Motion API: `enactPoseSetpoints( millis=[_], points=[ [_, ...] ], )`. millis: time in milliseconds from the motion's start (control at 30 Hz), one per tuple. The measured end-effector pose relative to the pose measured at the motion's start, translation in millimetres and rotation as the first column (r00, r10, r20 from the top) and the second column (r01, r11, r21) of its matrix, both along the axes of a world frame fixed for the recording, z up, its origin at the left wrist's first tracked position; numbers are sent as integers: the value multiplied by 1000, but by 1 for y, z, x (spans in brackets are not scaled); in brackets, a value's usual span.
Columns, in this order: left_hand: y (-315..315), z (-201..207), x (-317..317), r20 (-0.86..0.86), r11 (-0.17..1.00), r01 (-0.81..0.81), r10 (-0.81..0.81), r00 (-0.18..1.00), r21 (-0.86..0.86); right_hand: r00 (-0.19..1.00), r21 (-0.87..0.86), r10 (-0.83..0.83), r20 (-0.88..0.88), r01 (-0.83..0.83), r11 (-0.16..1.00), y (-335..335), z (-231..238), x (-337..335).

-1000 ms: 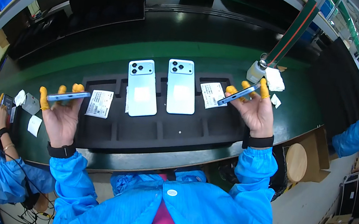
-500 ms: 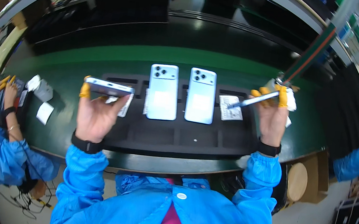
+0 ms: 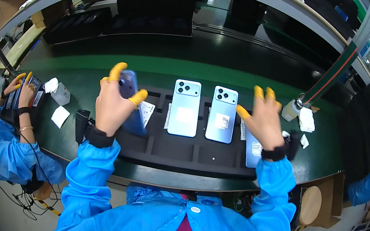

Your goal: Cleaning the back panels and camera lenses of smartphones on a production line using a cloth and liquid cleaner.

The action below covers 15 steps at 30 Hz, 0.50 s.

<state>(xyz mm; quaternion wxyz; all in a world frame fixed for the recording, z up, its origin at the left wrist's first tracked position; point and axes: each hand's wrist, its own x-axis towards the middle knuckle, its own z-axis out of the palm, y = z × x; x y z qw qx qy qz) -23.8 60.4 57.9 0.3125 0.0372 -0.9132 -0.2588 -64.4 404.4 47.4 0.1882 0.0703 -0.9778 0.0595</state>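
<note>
My left hand (image 3: 114, 106), with yellow finger covers, has its thumb and fingers at opposite edges of a blue smartphone (image 3: 135, 119). That phone is tilted and blurred over the left end of a black tray (image 3: 171, 157). Two light blue smartphones, one left of centre (image 3: 184, 115) and one right of centre (image 3: 221, 121), lie back up in the tray with white labels on them. My right hand (image 3: 264, 118), its fingers spread, is over another blue smartphone (image 3: 253, 150) at the tray's right end. The hand hides that phone's upper part.
A co-worker's hands (image 3: 24, 90) handle a dark device at the far left. Small bottles stand at left (image 3: 61, 94) and right (image 3: 291, 110), with white wipes nearby. A strapped post (image 3: 335, 67) rises at right. Black trays (image 3: 155, 11) stand at the back.
Both phones in my hands have turned from edge-on to showing more of their faces, lower over the tray. My right hand's fingers have spread off its phone. The whole view has shifted slightly.
</note>
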Motion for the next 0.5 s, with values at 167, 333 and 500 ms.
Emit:
enactPoseSetpoints(
  millis=[167, 333, 500],
  points=[
    [14, -13, -8, 390, 869, -3, 226, 893, -495, 974, 25, -69, 216, 65, 998, -83, 2, -42],
    [51, -12, -35, 222, 858, -2, 135, 966, -513, 959, -63, -80, 272, 101, 993, -80, -1, -50],
    [113, -34, -97, 250, 807, -24, 212, 945, -590, 950, -372, 244, -194, -301, 878, -70, 24, -10]
  ],
)
